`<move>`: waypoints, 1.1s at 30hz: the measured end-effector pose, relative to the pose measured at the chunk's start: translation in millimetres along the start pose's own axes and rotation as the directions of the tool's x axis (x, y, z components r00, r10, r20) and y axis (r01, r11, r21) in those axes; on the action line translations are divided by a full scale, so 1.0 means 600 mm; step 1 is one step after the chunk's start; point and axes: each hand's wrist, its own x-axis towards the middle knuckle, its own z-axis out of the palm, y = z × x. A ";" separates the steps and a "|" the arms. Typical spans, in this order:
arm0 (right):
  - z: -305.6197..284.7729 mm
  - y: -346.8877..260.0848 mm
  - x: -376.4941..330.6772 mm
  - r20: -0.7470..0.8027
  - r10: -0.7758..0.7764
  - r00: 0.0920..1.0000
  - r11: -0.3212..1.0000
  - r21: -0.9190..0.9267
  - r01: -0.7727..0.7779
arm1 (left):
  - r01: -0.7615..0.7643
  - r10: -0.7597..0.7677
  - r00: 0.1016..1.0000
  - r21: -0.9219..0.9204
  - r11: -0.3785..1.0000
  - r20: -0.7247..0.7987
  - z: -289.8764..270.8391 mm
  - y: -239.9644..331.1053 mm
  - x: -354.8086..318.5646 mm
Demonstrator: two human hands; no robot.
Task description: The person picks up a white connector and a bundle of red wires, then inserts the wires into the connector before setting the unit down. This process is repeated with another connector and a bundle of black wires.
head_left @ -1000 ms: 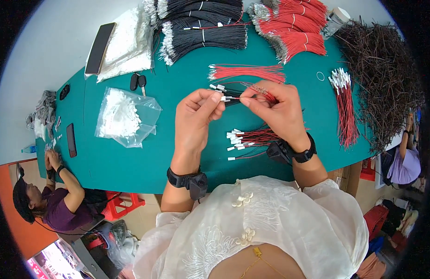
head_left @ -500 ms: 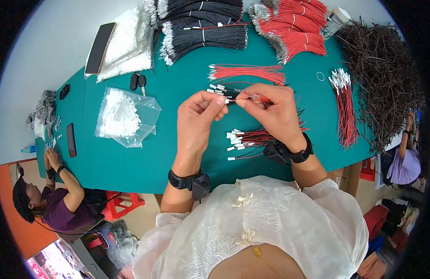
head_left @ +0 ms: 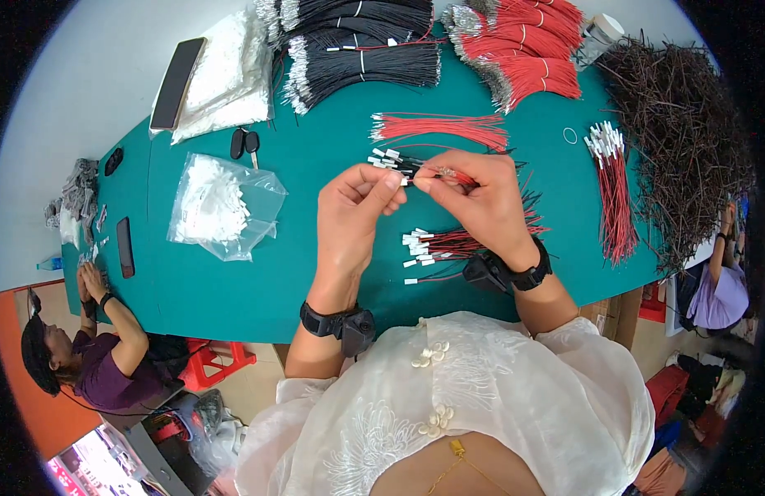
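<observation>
Over the middle of the green table, my two hands meet almost fingertip to fingertip. My left hand pinches a small white connector between thumb and forefinger. Closed around several red wires with metal ends, my right hand has its thumb and forefinger right beside the connector; the exact joint is too small to make out. Black wires with white connectors lie just beyond, partly hidden by my hands. Below my right hand is a pile of red-and-black wires with white connectors. Loose red wires lie farther back.
Black wire bundles and red wire bundles line the back. A clear bag of white connectors lies left, near keys. Finished-looking wires and a dark tangled heap are right. A co-worker sits left.
My right hand has shifted very slightly left, its fingertips closer to the connector. My left hand keeps its pinch nearly in place.
</observation>
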 end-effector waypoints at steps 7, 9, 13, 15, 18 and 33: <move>0.003 0.001 0.001 -0.010 -0.007 1.000 1.000 0.006 0.007 | 0.015 -0.015 1.000 0.001 1.000 -0.002 0.002 -0.002 -0.001; 0.004 0.003 0.000 -0.003 0.011 1.000 1.000 -0.005 -0.011 | 0.020 -0.020 1.000 0.006 1.000 -0.007 0.003 -0.004 -0.002; 0.001 0.004 0.001 0.028 0.001 1.000 1.000 0.009 -0.001 | 0.033 -0.033 0.999 -0.010 0.999 0.010 0.000 -0.004 0.000; -0.007 0.004 0.003 0.042 -0.009 0.999 1.000 0.019 0.009 | 0.039 -0.038 0.999 -0.019 0.999 0.020 -0.009 -0.001 0.000; -0.050 -0.003 0.004 0.158 0.108 0.981 0.994 0.004 -0.110 | 0.007 -0.005 0.996 0.023 1.000 -0.083 -0.034 0.001 0.002; -0.144 -0.031 -0.009 -0.139 0.143 0.980 0.920 -0.346 -0.183 | -0.097 0.017 0.994 0.835 0.541 0.105 -0.013 -0.087 -0.017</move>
